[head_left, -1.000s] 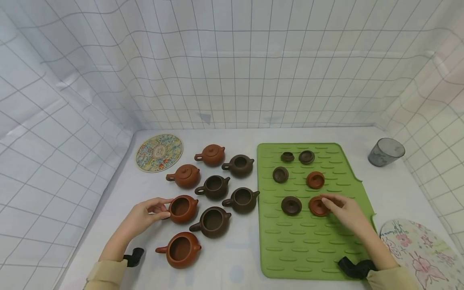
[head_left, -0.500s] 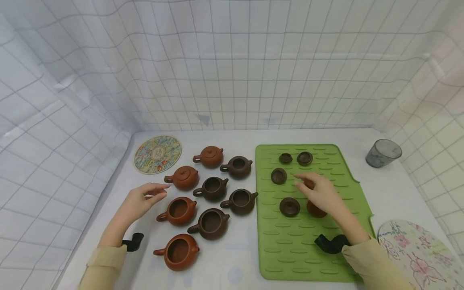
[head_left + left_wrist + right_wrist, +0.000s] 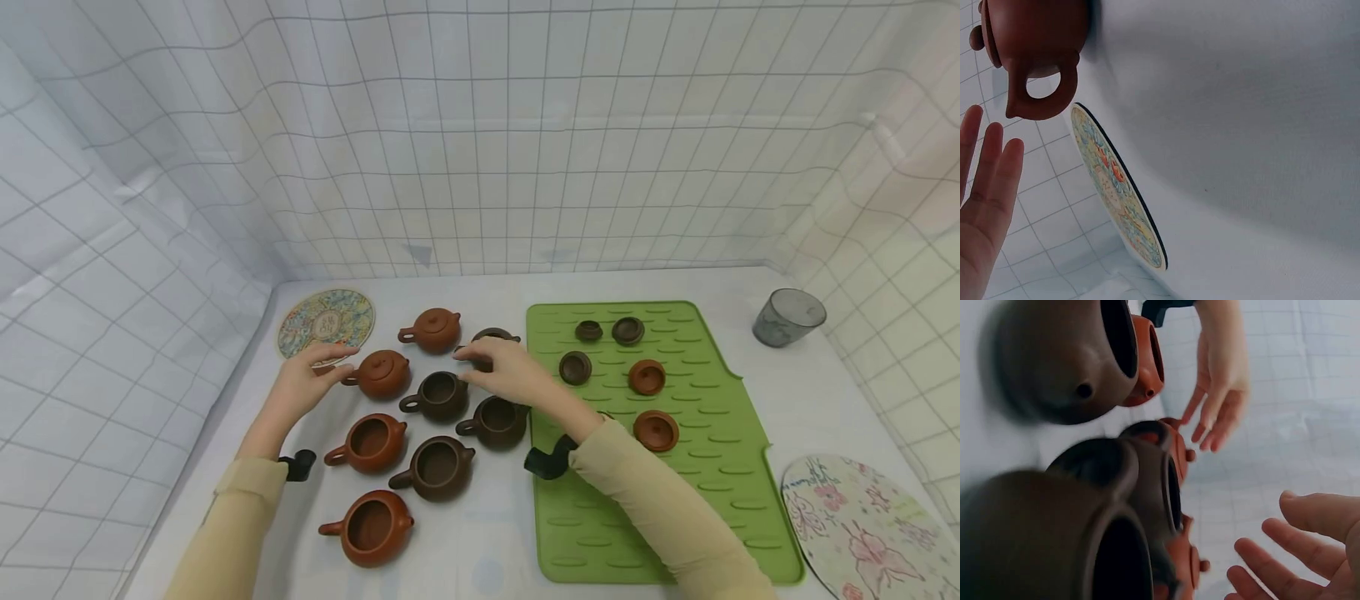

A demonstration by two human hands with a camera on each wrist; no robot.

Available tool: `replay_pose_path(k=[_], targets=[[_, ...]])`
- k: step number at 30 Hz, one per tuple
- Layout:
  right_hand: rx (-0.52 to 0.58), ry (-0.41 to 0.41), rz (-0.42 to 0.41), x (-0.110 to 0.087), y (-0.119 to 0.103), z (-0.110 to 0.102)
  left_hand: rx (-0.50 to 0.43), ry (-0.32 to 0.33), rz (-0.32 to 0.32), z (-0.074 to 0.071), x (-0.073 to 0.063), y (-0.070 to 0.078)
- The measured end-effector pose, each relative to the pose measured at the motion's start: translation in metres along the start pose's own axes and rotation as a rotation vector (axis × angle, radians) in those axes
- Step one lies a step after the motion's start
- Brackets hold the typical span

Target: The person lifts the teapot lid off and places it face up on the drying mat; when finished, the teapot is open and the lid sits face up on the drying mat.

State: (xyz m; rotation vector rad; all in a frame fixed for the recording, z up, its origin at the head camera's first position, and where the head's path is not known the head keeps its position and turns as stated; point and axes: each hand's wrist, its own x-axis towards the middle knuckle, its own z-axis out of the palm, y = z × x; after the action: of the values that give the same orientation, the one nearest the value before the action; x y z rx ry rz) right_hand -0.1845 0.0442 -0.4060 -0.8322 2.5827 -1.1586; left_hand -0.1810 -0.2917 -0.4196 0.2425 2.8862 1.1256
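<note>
My left hand (image 3: 300, 383) hovers beside the handle of a red-brown lidded teapot (image 3: 384, 374), fingers relaxed, holding nothing. In the left wrist view, its fingers (image 3: 1004, 169) stand apart from that teapot's handle (image 3: 1054, 109). My right hand (image 3: 510, 371) reaches left over the dark teapots, fingers spread and holding nothing. Under and around it are a lidless dark teapot (image 3: 442, 408), another dark teapot (image 3: 501, 433) and a partly covered one (image 3: 495, 333) behind. A second lidded red-brown teapot (image 3: 437, 333) sits farther back. Lidless red-brown teapots (image 3: 375, 458) stand nearer the front.
On the right, a green mat (image 3: 592, 542) bears several dark and red-brown lids (image 3: 647, 377); my right sleeve hangs over it. A smoky glass (image 3: 787, 318) stands at the far right, a patterned round mat (image 3: 326, 312) lies at back left, and a flower-drawn round board (image 3: 862, 525) at front right.
My left hand has let go of a lidless red-brown teapot's handle and moved back to the lidded one. My right hand has left a red-brown lid and swung left over the dark teapots.
</note>
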Motion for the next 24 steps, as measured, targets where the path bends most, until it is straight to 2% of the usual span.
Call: replay_pose_path(k=[5,10,17,24], targets=[[-0.026,-0.066,-0.025,0.039,-0.022,0.024,0.002,-0.054,0.001,0.005,0.009,-0.008],[-0.040,-0.113,-0.030,0.067,-0.037,0.043,0.007,-0.064,0.009,0.010,0.012,-0.014],[-0.207,-0.179,-0.040,0.092,-0.050,0.062,0.020,-0.078,-0.010,0.011,0.014,-0.021],[-0.222,-0.194,0.027,0.104,-0.055,0.069,0.033,-0.087,-0.024,0.010,0.018,-0.023]])
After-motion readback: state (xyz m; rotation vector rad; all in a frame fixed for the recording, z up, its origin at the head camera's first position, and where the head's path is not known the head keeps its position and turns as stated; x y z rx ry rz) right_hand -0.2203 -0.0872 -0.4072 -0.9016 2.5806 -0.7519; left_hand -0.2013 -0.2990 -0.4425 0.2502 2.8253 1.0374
